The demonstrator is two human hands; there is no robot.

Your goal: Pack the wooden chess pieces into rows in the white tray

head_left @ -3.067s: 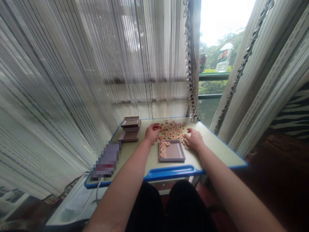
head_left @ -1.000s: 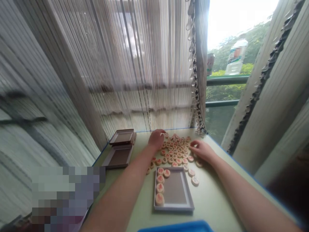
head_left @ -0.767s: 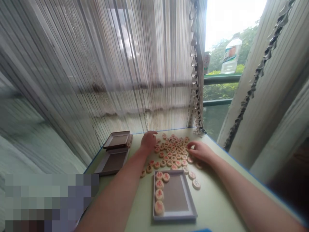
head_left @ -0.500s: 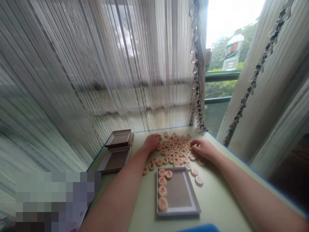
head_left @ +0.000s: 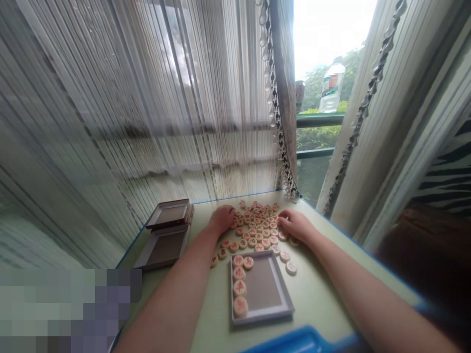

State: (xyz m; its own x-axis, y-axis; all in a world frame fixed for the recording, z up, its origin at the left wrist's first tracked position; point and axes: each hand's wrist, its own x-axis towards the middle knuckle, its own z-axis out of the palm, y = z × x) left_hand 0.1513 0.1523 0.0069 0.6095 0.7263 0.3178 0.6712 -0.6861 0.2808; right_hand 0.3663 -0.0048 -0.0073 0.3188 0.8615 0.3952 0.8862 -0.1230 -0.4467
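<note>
Many round xiangqi pieces (head_left: 257, 228) with red or dark characters lie face up in a loose cluster on the table. At the cluster's left edge rests my left hand (head_left: 222, 219), fingers loosely curved against the pieces. My right hand (head_left: 295, 225) cups the opposite edge, its bent fingers touching the outer pieces; neither hand lifts one. Nearer to me lies a shallow box tray (head_left: 263, 321) with several red-character pieces (head_left: 240, 288) down its left side and one more beside the top piece. A few stray pieces (head_left: 291, 267) lie to the tray's right.
Two more shallow box parts (head_left: 162, 246) and a brown-edged box (head_left: 170, 214) sit at the table's left edge. A blue plastic object (head_left: 294, 340) is at the front. String curtains (head_left: 176, 98) hang behind the table (head_left: 320, 299); a bottle (head_left: 332, 88) stands at the window.
The view has turned slightly right, shifting everything left in the picture. My right hand's fingers have curved in closer against the pieces. The pieces in the tray are unchanged.
</note>
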